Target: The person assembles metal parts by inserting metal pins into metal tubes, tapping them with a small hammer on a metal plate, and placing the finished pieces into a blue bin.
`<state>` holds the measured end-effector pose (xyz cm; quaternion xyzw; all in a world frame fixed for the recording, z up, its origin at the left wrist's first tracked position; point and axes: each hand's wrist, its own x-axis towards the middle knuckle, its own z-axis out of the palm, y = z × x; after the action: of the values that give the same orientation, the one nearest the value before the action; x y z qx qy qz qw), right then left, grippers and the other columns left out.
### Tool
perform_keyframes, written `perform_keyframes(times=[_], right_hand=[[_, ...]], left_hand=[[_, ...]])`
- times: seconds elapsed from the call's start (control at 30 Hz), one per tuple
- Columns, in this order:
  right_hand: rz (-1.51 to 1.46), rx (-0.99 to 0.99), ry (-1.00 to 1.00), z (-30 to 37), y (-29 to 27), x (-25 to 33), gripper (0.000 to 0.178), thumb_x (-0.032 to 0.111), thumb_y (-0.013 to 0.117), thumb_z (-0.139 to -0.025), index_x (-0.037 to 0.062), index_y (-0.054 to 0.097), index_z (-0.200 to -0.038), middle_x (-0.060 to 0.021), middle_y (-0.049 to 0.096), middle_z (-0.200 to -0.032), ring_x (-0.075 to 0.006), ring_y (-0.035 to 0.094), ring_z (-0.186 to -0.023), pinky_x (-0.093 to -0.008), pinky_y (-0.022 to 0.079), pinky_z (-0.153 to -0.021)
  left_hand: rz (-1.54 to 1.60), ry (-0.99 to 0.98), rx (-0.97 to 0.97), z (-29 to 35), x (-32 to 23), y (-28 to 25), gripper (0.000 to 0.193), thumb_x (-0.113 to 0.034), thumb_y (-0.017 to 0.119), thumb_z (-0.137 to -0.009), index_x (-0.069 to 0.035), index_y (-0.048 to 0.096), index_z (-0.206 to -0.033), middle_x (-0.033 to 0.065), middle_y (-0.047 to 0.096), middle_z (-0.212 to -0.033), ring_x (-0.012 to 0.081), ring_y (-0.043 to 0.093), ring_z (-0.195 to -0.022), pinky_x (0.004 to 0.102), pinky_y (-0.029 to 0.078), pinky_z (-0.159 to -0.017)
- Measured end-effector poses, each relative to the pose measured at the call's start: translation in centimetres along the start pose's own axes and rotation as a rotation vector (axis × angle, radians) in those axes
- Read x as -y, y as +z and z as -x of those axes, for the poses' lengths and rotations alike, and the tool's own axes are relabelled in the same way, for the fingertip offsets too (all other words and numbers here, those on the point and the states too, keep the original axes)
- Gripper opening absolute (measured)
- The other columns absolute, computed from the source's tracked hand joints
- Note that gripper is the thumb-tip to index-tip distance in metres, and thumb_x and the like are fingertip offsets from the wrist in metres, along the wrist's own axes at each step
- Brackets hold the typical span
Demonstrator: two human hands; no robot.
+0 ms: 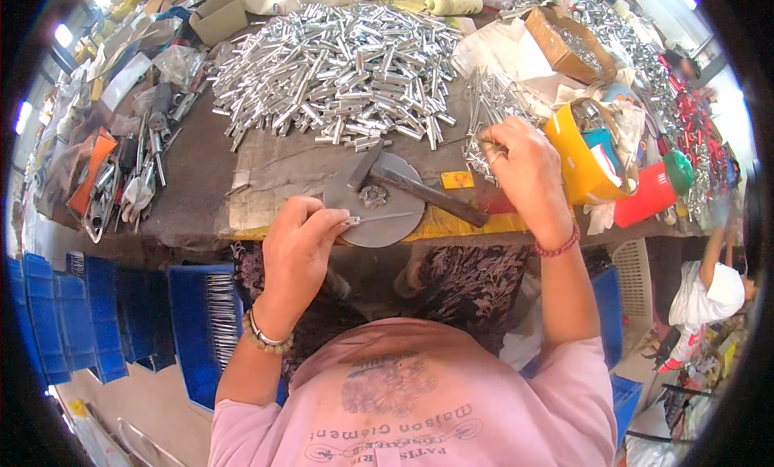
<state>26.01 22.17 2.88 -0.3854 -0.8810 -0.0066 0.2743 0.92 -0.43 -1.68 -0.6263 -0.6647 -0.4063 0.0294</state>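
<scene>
Two hands: clock positions are read from the round grey disc [379, 235], with 12 o'clock pointing away from you.
Left hand [300, 235]: at 8 o'clock; your thumb and forefinger pinch a small silvery piece [352, 220] over the disc's near-left part.
Thin rod [393, 216]: extends from the silvery piece toward 3 o'clock above the disc; whether the two are joined cannot be told.
Right hand [526, 165]: between 2 and 3 o'clock; your fingers are curled inward, but whether they grip anything cannot be told.
Loose rods [492, 100]: between 1 and 2 o'clock, crossing one another, near your right fingertips. Lifting one may drag others along if they snag.
Hammer [429, 195]: rests partly on the disc, handle pointing to about 3 o'clock. A forearm catching the handle could swing it into the thin rod.
Metal bits [373, 196]: clustered beside the hammer. A knock to the disc could scatter them.
Tube pile [339, 80]: heaped at 12 o'clock. Jolting the bench may roll tubes toward the disc.
Pinch: fingertip hold only; a loosened thumb would probably let the rod tilt or drop.
</scene>
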Motion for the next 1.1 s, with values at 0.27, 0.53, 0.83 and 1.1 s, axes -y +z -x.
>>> perform_keyframes(times=[0.27,0.53,0.83,1.1], right_hand=[[0.053,0.149,-0.035,-0.7,1.9,-0.9,0.009,0.017,0.074,-0.091,0.0089,0.078,-0.091,-0.0135,0.07,-0.101,-0.0361,0.072,-0.102,-0.0495,0.059,-0.088],[0.032,0.233,-0.092,-1.2,3.5,0.5,0.015,0.014,0.076,-0.084,0.0074,0.071,-0.096,-0.0132,0.068,-0.104,-0.0359,0.072,-0.103,-0.0507,0.058,-0.088],[-0.673,0.16,-0.024,0.5,1.1,7.0,0.015,0.002,0.072,-0.085,0.0035,0.068,-0.099,-0.0157,0.074,-0.092,-0.0368,0.075,-0.087,-0.043,0.06,-0.08],[-0.758,-0.006,-0.288,3.6,4.3,12.6,0.017,0.007,0.077,-0.079,0.0049,0.068,-0.093,-0.0139,0.066,-0.093,-0.0374,0.069,-0.094,-0.0479,0.057,-0.083]], left_hand=[[0.052,0.058,-0.017,-0.6,0.0,0.5,0.023,-0.002,0.086,-0.085,-0.008,0.077,-0.105,0.0107,0.064,-0.095,0.0332,0.066,-0.086,0.0424,0.054,-0.073],[0.043,-0.015,-0.002,0.3,-0.4,-0.1,0.023,0.001,0.085,-0.085,-0.007,0.077,-0.105,0.0125,0.064,-0.095,0.0332,0.065,-0.085,0.0411,0.053,-0.074],[0.018,0.036,-0.026,-0.2,-0.2,0.3,0.02,-0.001,0.084,-0.087,-0.006,0.077,-0.104,0.0116,0.064,-0.096,0.0326,0.065,-0.087,0.0413,0.053,-0.074],[0.011,-0.024,0.012,1.0,0.1,-0.6,0.019,-0.001,0.083,-0.087,-0.006,0.077,-0.105,0.0133,0.064,-0.096,0.0341,0.065,-0.088,0.0434,0.054,-0.076]])
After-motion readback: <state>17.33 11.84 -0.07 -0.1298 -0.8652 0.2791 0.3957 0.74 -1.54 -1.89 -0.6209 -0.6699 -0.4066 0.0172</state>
